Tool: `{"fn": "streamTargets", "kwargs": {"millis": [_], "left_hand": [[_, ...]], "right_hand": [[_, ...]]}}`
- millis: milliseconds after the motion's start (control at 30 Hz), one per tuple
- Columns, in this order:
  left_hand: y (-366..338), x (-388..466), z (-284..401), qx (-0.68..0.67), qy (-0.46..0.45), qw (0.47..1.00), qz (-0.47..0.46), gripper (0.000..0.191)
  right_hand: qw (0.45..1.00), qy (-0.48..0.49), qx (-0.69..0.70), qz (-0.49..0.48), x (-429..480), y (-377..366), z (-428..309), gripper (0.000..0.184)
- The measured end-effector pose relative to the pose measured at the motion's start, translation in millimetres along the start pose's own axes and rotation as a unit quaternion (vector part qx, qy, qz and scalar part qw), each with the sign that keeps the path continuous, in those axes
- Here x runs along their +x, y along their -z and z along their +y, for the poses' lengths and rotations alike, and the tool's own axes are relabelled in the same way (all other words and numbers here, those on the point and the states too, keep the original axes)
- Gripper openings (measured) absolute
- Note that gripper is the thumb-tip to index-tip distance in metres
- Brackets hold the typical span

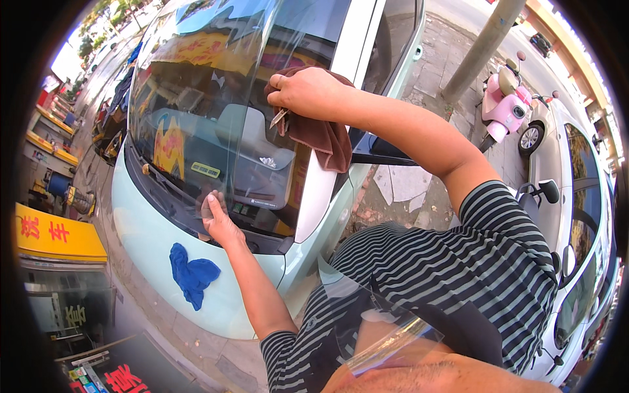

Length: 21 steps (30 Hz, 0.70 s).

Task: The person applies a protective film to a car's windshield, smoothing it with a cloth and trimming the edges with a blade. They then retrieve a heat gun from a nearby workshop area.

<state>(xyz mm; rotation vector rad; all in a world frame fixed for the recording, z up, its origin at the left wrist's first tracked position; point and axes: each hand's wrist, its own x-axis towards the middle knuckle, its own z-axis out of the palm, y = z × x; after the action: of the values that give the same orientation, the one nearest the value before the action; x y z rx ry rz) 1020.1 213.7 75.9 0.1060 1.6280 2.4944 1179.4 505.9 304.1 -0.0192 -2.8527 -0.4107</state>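
Observation:
Ahead of me is the windshield (pixel 196 113) of a pale mint-green car, full of reflections. My right hand (pixel 307 91), raised at its side edge, grips a brown towel (pixel 322 137) bunched against the white pillar. A slim metal tool, perhaps a blade (pixel 279 118), sticks out below those fingers. My left hand (pixel 221 223) is at the lower windshield, thumb up. Its dim fingers may be behind a clear film or mirrored in the glass, so its hold is unclear. A bright upright band, perhaps a clear film edge (pixel 250 88), crosses the windshield.
A blue cloth (pixel 191 275) lies on the hood (pixel 147 240). The black side mirror (pixel 381 150) juts out under my right arm. Clear plastic (pixel 393 344) hangs near my chest. A pole (pixel 481 49), a pink scooter (pixel 506 105) and a parked car (pixel 545 147) stand to the right.

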Motion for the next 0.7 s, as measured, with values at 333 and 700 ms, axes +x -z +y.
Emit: {"fn": "streamTargets", "kwargs": {"millis": [333, 700], "left_hand": [[4, -12, 3, 0.029, -0.012, 0.999, -0.042, 0.028], [27, -31, 51, 0.177, -0.007, 0.928, -0.327, 0.098]], "right_hand": [[0.979, -0.079, -0.184, 0.022, 14, 41, 168, 0.027], [0.986, 0.144, -0.025, -0.078, -60, 5, 30, 0.024]]}}
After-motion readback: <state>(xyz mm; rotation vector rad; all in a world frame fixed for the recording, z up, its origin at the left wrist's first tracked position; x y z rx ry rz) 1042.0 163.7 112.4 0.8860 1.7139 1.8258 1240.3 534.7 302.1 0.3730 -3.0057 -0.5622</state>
